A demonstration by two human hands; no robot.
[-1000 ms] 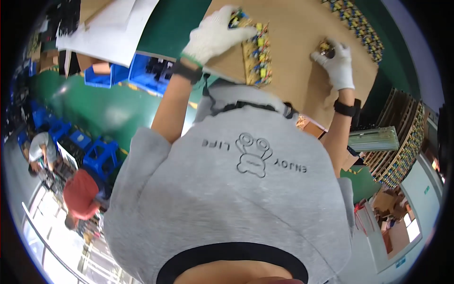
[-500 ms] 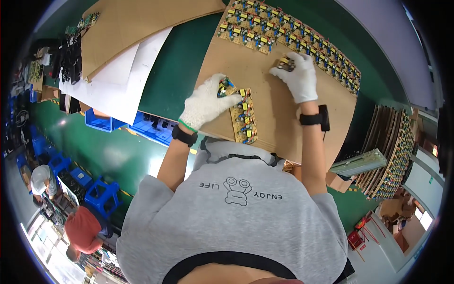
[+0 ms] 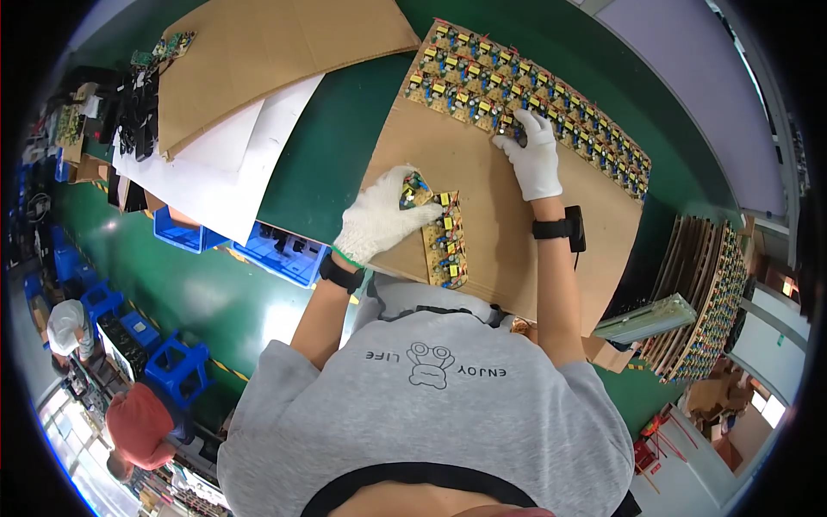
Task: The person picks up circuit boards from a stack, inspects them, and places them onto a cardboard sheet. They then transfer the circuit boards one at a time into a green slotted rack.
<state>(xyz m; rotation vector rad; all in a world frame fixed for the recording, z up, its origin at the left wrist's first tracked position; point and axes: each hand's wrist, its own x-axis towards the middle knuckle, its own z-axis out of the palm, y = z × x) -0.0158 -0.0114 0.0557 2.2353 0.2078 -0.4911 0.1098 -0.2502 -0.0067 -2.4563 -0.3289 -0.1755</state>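
White knitted gloves cover both hands. My left hand [image 3: 383,215] is closed on a small circuit board [image 3: 415,189] with blue and yellow parts, its thumb by the top of a strip of joined circuit boards [image 3: 447,241]. That strip lies on the near part of a brown cardboard sheet [image 3: 508,224]. My right hand [image 3: 532,155] grips another small circuit board [image 3: 512,129] between thumb and fingers, at the near edge of the rows of circuit boards [image 3: 491,73] along the sheet's far side. The fingers partly cover both held boards.
Left of the sheet lie another cardboard piece [image 3: 276,52] and white sheets [image 3: 194,185] on a green table [image 3: 314,146]. Blue bins [image 3: 280,254] sit below its edge. At the right stands a stack of board-laden cardboard sheets [image 3: 702,302]. Other people [image 3: 142,422] work at the far lower left.
My right hand has carried its circuit board left and up against the near row of boards. My left hand keeps its board beside the strip. The whole view has shifted slightly.
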